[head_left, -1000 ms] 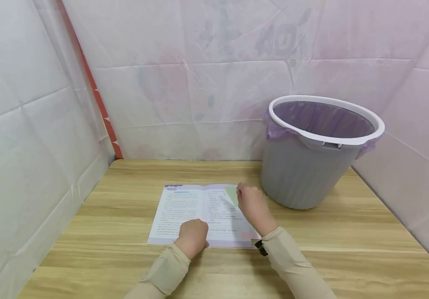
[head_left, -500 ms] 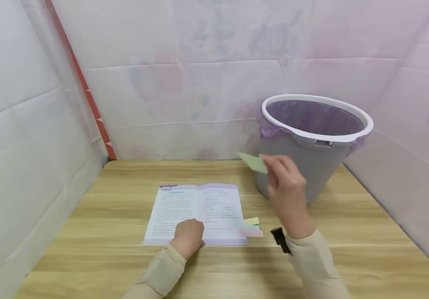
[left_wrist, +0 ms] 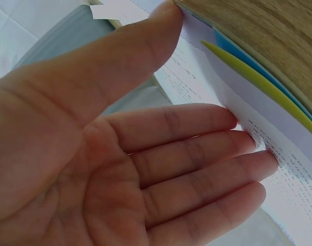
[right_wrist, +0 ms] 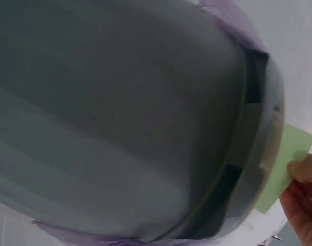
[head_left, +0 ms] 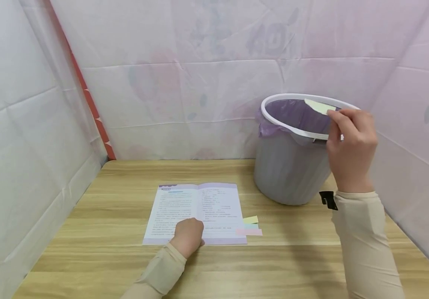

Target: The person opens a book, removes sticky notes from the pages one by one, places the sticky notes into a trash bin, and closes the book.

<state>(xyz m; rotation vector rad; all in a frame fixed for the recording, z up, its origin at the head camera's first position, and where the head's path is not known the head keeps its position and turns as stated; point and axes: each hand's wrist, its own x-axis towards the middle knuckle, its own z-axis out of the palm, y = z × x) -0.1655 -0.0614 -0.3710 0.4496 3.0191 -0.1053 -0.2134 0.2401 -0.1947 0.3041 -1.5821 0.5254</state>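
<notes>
An open booklet point(head_left: 173, 207) lies on the table, printed pages up. My left hand point(head_left: 189, 236) rests at its lower edge near the fold. In the left wrist view the left fingers point(left_wrist: 196, 159) are straight, tips against the printed page, with the thumb at the booklet's edge. My right hand point(head_left: 354, 141) pinches a pale green sticky note point(head_left: 320, 107) between thumb and fingers, over the mouth of a grey trash bin point(head_left: 292, 170). The right wrist view shows the note beside the bin's rim point(right_wrist: 271, 148).
Yellow point(head_left: 251, 220) and pink point(head_left: 254, 232) paper tabs, with a light blue one between them, stick out past the booklet's right edge. A purple bag point(head_left: 270, 129) lines the bin. Cloth walls point(head_left: 199, 91) enclose the wooden table point(head_left: 124, 265).
My right hand has peeled the green sticky note off the right page and carried it up and right to the bin's mouth. The left hand has stayed on the booklet.
</notes>
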